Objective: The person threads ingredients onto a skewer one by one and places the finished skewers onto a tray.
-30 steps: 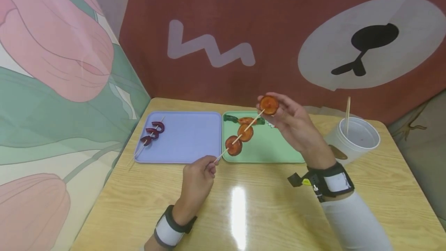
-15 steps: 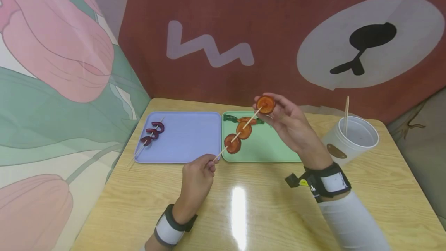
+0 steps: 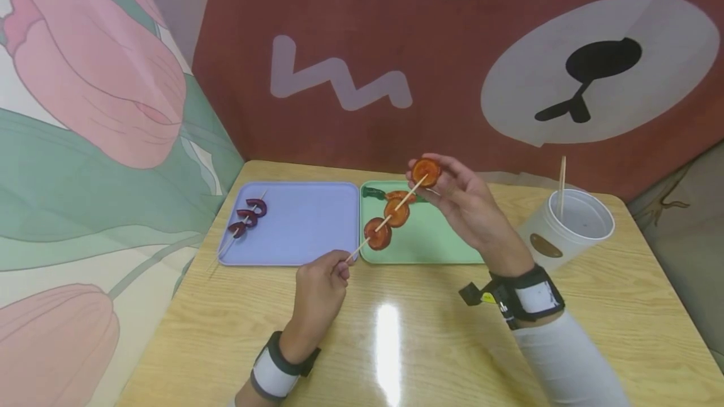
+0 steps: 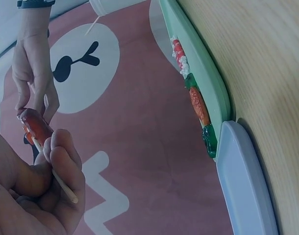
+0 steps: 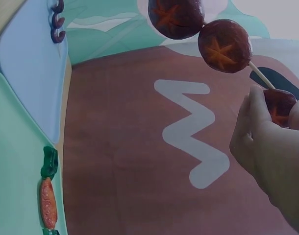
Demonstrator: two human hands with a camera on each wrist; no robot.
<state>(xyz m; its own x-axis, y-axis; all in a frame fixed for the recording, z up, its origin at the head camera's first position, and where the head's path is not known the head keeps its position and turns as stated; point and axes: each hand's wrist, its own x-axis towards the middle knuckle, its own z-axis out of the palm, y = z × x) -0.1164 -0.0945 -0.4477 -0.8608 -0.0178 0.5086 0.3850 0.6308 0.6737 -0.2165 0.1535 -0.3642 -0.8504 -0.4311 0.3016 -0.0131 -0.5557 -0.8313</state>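
My left hand (image 3: 322, 287) pinches the lower end of a thin wooden skewer (image 3: 408, 194) above the table. Two toy shiitake mushrooms (image 3: 378, 233) are threaded on it, their orange undersides facing the head camera. At the skewer's upper end, my right hand (image 3: 475, 212) grips a third shiitake mushroom (image 3: 426, 172) by its edge, with fingers and thumb around it. In the right wrist view, the threaded mushroom (image 5: 224, 46) shows a dark brown cap with a star-shaped cut, and the skewer runs to the held mushroom (image 5: 281, 105). Its far tip is hidden there.
A blue tray (image 3: 305, 231) at left bears a skewer of dark red curled pieces (image 3: 247, 213). Beside it, a green tray (image 3: 441, 244) holds green and orange pieces (image 3: 374, 192) and a red-and-white piece (image 4: 179, 55). A white tub (image 3: 543, 231) with wooden sticks (image 3: 562, 184) stands right.
My right hand has shifted left and slightly down with its mushroom, narrowing the gap to the threaded ones. The left hand has barely moved.
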